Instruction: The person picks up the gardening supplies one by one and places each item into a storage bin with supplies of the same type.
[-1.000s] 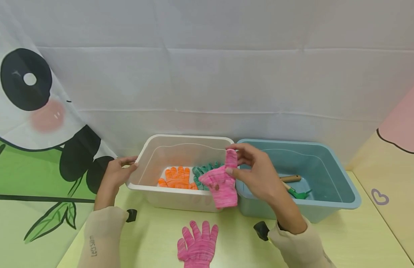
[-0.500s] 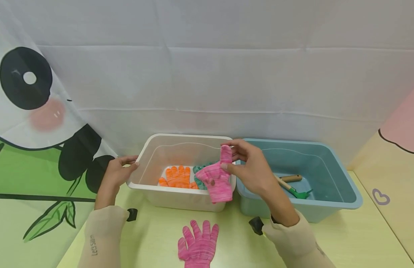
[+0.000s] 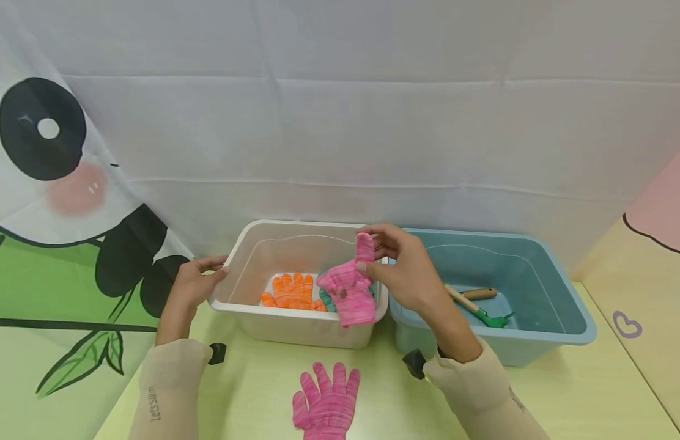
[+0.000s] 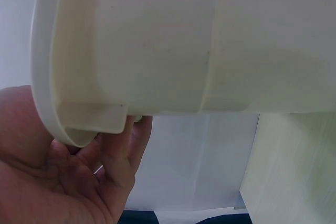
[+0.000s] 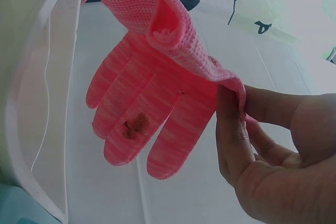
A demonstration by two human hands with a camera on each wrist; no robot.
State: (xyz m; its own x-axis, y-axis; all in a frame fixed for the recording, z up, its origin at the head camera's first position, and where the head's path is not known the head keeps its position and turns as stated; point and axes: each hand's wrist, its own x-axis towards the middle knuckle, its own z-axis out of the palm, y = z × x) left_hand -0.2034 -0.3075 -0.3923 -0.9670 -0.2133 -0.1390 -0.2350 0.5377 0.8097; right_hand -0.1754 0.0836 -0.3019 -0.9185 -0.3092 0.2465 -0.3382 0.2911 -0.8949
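Note:
My right hand (image 3: 403, 269) pinches a pink knit glove (image 3: 351, 293) between thumb and fingers, over the right end of a white plastic bin (image 3: 296, 330). In the right wrist view the glove (image 5: 152, 87) hangs with its fingers pointing down, and a brown stain (image 5: 135, 126) marks it. My left hand (image 3: 194, 284) grips the bin's left rim; in the left wrist view its fingers (image 4: 118, 156) curl beneath that rim. Inside the bin lie an orange glove (image 3: 292, 293) and a green glove (image 3: 327, 300), the green one partly hidden by the held glove.
A second pink glove (image 3: 329, 403) lies flat on the table in front of the white bin. To the right stands a blue bin (image 3: 483, 244) holding a small green-headed tool (image 3: 494, 319) and another wooden handle (image 3: 480, 293). White cloth (image 3: 373, 134) hangs behind.
My right hand has moved left with the pink glove, from the gap between the bins to over the white bin's right end. The left hand stays on the rim.

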